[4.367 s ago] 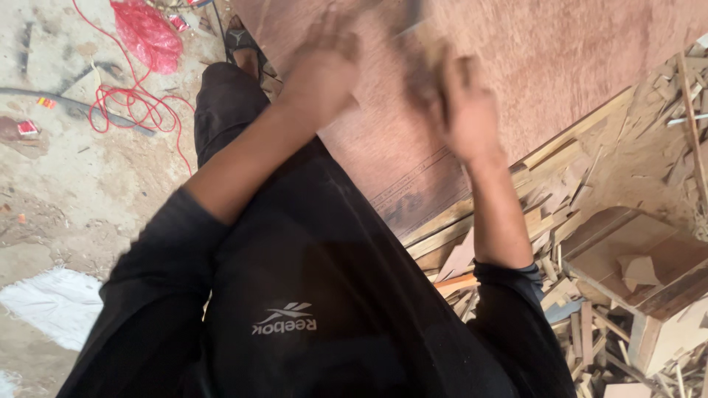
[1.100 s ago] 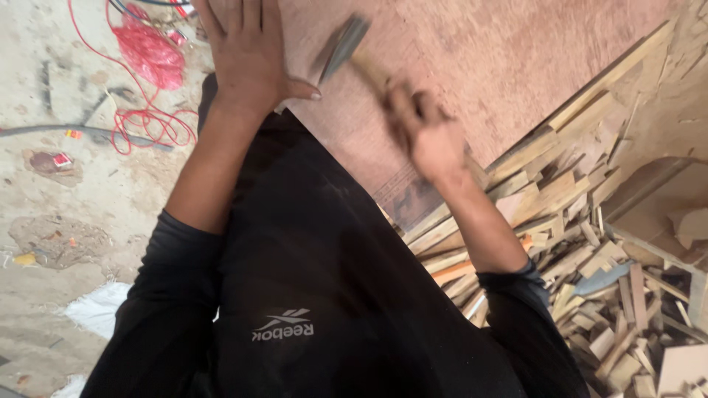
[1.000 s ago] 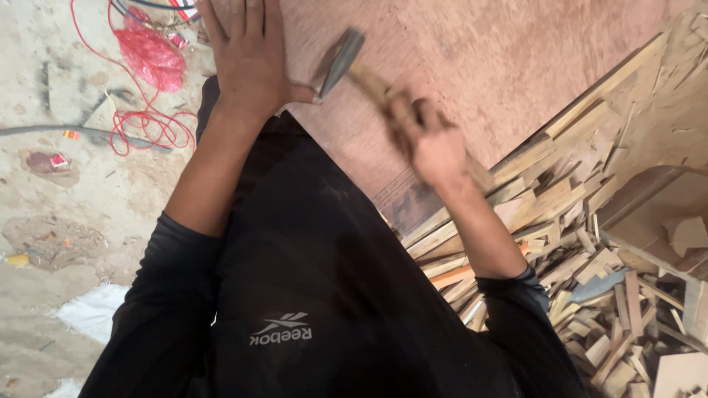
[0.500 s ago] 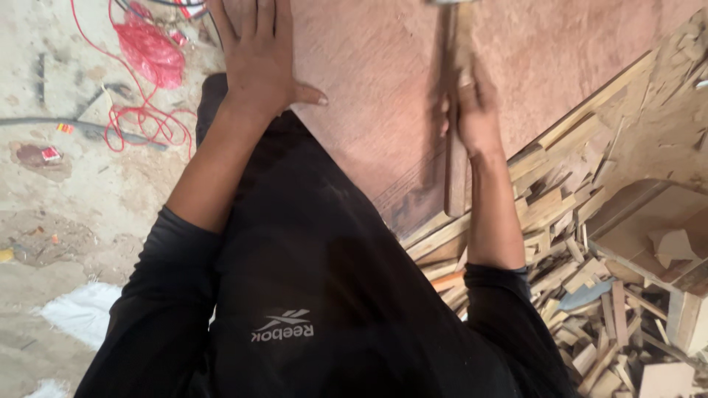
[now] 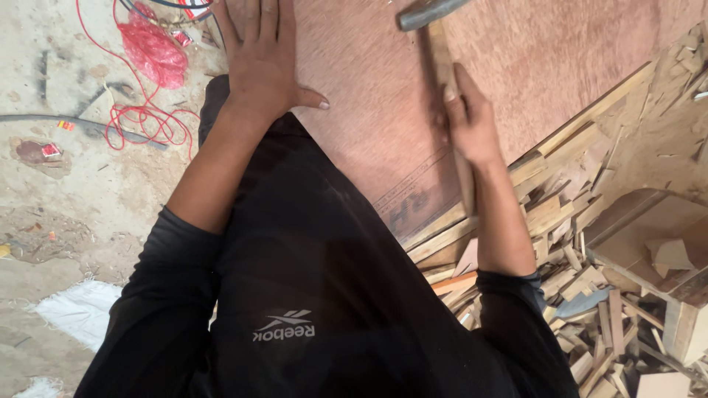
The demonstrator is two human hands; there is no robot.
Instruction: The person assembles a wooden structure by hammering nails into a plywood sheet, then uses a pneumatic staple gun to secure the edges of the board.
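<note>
The grip of the right hand (image 5: 468, 121) is closed around the wooden handle of a hammer (image 5: 442, 70), whose metal head is at the far edge. The left hand (image 5: 262, 63) lies flat and open on the reddish plywood sheet (image 5: 531, 66). Wood offcuts (image 5: 590, 295) are piled at the right, and a red cord (image 5: 136, 118) lies on the floor at the left.

Reddish-brown plywood sheet (image 5: 531, 66), matt, fine-grained, faintly rough. Hammer (image 5: 442, 96) with dull grey metal head and pale, worn wooden handle, smooth where clasped in the right hand (image 5: 472, 125). Left hand (image 5: 262, 66) flat on the same matt veneer. Pale raw wood offcuts (image 5: 590, 295), splintery and unfinished. Black cloth shirt (image 5: 310, 295), soft, slightly sheened. Dusty, rough concrete floor (image 5: 59, 191). Glossy red plastic cable (image 5: 140, 125); crinkled red plastic bag (image 5: 155, 51).
</note>
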